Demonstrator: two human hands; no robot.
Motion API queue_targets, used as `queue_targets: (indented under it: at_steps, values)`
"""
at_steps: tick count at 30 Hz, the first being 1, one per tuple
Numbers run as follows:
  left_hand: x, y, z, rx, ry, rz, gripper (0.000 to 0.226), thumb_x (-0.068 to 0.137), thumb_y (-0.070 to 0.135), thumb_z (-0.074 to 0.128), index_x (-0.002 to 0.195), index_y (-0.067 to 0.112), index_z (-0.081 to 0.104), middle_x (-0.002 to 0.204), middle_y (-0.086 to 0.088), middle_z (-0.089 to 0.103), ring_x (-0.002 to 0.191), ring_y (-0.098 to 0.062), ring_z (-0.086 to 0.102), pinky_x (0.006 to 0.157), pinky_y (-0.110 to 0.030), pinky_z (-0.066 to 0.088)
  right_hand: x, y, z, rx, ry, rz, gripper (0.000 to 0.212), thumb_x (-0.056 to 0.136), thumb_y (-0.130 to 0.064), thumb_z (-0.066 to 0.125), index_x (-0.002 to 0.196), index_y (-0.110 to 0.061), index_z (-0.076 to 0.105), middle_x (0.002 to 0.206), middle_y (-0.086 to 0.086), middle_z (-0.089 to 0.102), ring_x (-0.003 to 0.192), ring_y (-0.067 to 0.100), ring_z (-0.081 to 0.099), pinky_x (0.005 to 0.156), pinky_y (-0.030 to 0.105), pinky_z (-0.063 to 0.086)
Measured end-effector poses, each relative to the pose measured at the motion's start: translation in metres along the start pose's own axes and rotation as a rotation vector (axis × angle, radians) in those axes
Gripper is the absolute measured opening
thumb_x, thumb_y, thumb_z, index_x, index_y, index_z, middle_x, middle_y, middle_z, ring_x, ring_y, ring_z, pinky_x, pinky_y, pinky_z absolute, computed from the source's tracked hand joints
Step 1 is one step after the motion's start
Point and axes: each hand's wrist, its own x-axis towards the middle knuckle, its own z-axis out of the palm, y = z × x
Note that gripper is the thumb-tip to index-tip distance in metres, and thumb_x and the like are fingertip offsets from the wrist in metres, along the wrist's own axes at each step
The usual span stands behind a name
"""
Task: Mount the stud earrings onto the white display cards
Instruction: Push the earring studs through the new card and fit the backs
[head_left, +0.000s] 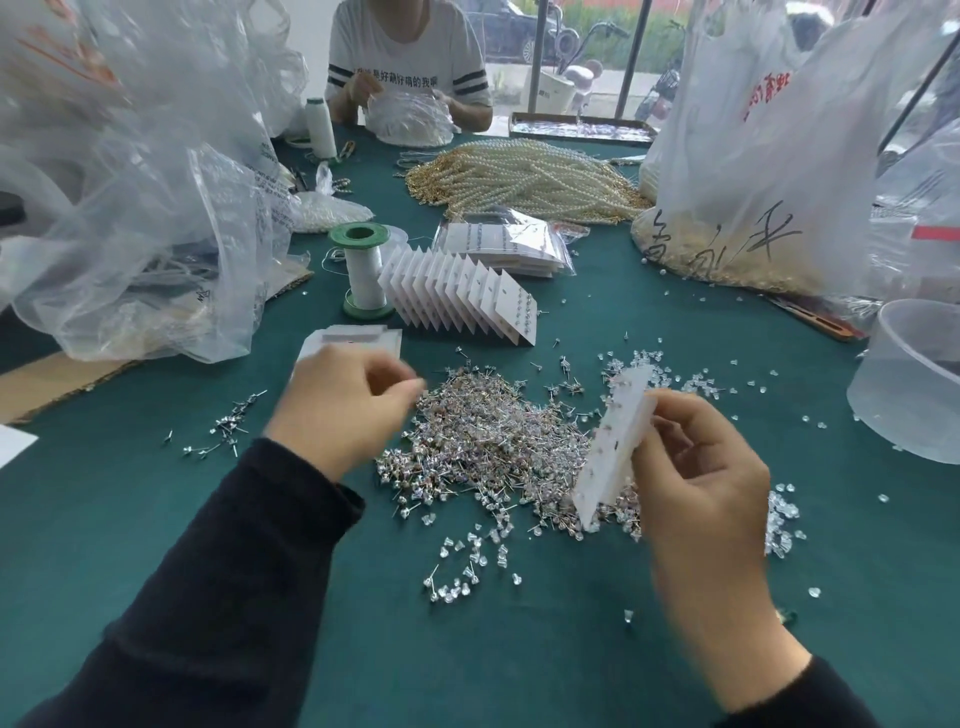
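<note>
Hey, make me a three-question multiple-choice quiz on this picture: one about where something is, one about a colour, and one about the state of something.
1. Where does the thread spool stand?
A) just left of the standing row of cards
B) inside a plastic tub
C) on the pearl strands

2. What colour is the table cloth?
A) red
B) dark green
C) white

3. How is the display card in the right hand?
A) flat on the table
B) inside a bag
C) held up, tilted, over the stud pile

Answers:
1 A, the spool stands on the cloth by the row's left end.
2 B, green shows all round the studs.
3 C, the fingers pinch its edge above the pile.
</note>
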Motion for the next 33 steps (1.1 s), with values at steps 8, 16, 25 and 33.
queue_targets:
  at_steps: [8, 16, 25, 33]
  values:
    - [0.017, -0.025, 0.006, 0.325, 0.048, -0.139, 0.015, 0.072, 0.02, 0.075, 0.086, 0.015, 0.074, 0.091, -0.006, 0.071, 0.094, -0.024, 0.061, 0.084, -0.026, 0.045, 0.007, -0.001, -0.007, 0.554, -0.113, 0.596, 0.029, 0.079, 0.004, 0.051, 0.073, -0.013, 0.073, 0.068, 0.002, 0.068, 0.059, 0.015, 0.064, 0.048, 0.022, 0.05]
    - [-0.001, 0.006, 0.002, -0.179, 0.073, 0.162, 0.009, 0.069, 0.017, 0.078, 0.069, 0.015, 0.069, 0.066, 0.0, 0.069, 0.061, -0.011, 0.06, 0.065, -0.022, 0.047, 0.006, -0.001, -0.007, 0.598, -0.342, 0.768, 0.023, 0.058, -0.009, 0.061, 0.076, -0.009, 0.074, 0.076, 0.012, 0.067, 0.069, 0.026, 0.063, 0.058, 0.03, 0.051]
    - [-0.04, 0.043, 0.044, -0.57, -0.02, 0.565, 0.008, 0.071, 0.01, 0.07, 0.076, 0.015, 0.066, 0.081, -0.002, 0.065, 0.076, -0.017, 0.063, 0.071, -0.031, 0.055, 0.002, -0.003, 0.001, 0.583, -0.383, 0.759, 0.019, 0.058, -0.009, 0.065, 0.074, -0.01, 0.074, 0.068, 0.008, 0.07, 0.053, 0.015, 0.064, 0.048, 0.023, 0.051]
    - [-0.038, 0.04, 0.045, -0.477, -0.003, 0.589, 0.005, 0.07, 0.009, 0.07, 0.075, 0.007, 0.068, 0.083, -0.005, 0.064, 0.073, -0.017, 0.063, 0.066, -0.036, 0.056, 0.003, 0.001, 0.0, 0.591, -0.363, 0.801, 0.024, 0.062, -0.007, 0.058, 0.08, -0.005, 0.073, 0.081, 0.015, 0.072, 0.066, 0.023, 0.068, 0.062, 0.034, 0.056]
